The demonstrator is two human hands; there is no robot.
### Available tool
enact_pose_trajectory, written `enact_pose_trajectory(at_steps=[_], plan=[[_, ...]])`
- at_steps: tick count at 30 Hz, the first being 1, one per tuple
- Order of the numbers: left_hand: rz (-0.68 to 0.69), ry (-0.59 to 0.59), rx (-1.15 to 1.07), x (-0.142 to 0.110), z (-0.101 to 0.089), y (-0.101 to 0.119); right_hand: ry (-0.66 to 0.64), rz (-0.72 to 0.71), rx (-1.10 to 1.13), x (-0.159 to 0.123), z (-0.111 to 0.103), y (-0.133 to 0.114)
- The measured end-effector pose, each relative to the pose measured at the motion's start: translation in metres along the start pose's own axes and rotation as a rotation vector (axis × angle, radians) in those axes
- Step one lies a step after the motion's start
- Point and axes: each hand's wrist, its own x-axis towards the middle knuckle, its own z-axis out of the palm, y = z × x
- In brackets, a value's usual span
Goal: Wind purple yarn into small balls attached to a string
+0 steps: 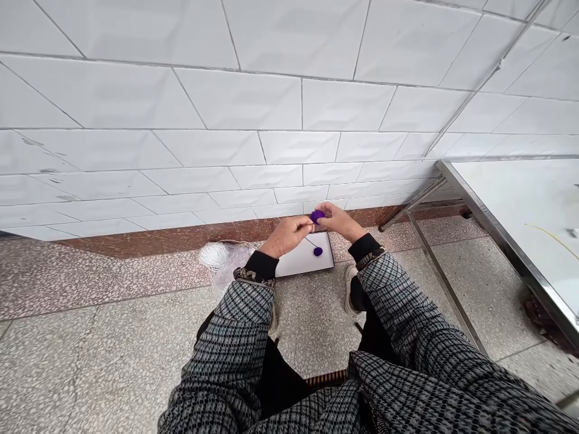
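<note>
My right hand (337, 220) is closed around a small fuzzy purple ball (317, 216), held above the floor near the wall. Close beside it, the fingers of my left hand (289, 234) are pinched together next to the ball; what sits between them is too small to make out. A second purple ball (318, 251) rests below my hands on a white rectangular board or shallow box (298, 263) with a dark edge. From this second ball a thin dark strand runs up toward my left hand.
To the left of the white board lies a clear plastic bag with white strands (215, 255). A metal-edged table (511, 238) stands at the right, a yellow strand (558, 240) on its top. White tiled wall (289, 144) rises ahead, above the speckled floor (136, 355).
</note>
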Motion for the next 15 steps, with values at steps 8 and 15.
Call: enact_pose_trajectory(at_steps=[8,15], plan=[[-0.075,0.213,0.111,0.002,-0.006,-0.009,-0.488,0.052,0.272,-0.017,0.000,-0.017],[-0.040,-0.139,0.049,0.002,0.004,-0.005,0.061,-0.082,0.602,-0.005,-0.008,-0.020]])
